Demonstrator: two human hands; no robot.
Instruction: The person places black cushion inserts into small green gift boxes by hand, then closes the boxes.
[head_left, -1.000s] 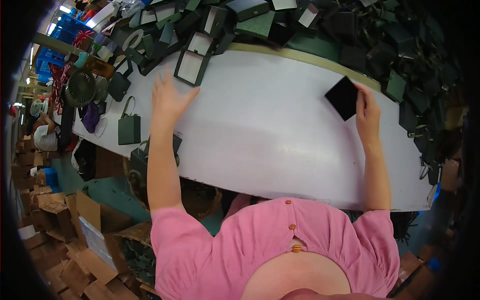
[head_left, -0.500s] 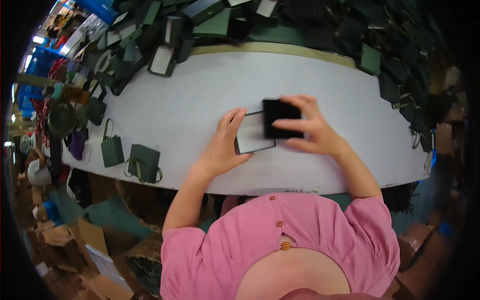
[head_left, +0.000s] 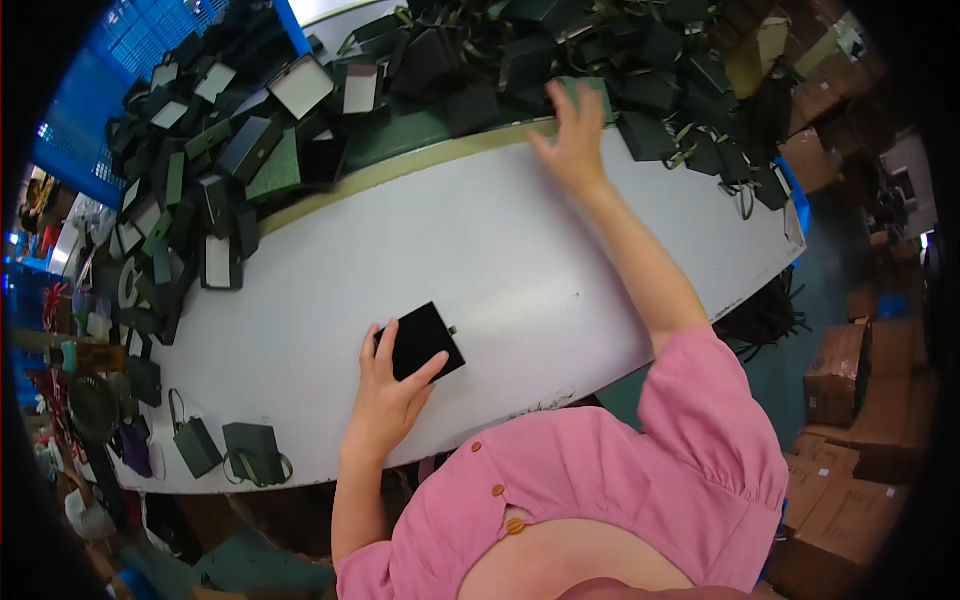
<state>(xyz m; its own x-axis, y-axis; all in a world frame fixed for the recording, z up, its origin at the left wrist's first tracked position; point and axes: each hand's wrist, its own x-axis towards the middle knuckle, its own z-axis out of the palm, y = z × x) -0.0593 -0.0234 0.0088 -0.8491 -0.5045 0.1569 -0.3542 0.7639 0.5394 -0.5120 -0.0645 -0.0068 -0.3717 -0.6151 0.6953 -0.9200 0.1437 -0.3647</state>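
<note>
A black square piece (head_left: 424,340) lies near the front middle of the white table, turned at an angle, with a small tab on its right side. Around its left and lower edges are the fingers of my left hand (head_left: 385,395), holding it. My right hand (head_left: 575,140) is raised at the table's back edge, fingers spread, with nothing seen in it. Just behind those fingers is a green box (head_left: 585,97) at the edge of the pile.
Many dark green boxes (head_left: 250,150) are heaped along the back and left of the white table (head_left: 480,240). Two green boxes with ribbons (head_left: 197,447) stand at the front left. Cardboard cartons (head_left: 838,375) are at the right, blue crates (head_left: 85,145) at the upper left.
My right hand has let go of the black piece and moved to the back pile. The black piece now covers the white-lined tray at my left hand. The view has turned to the right.
</note>
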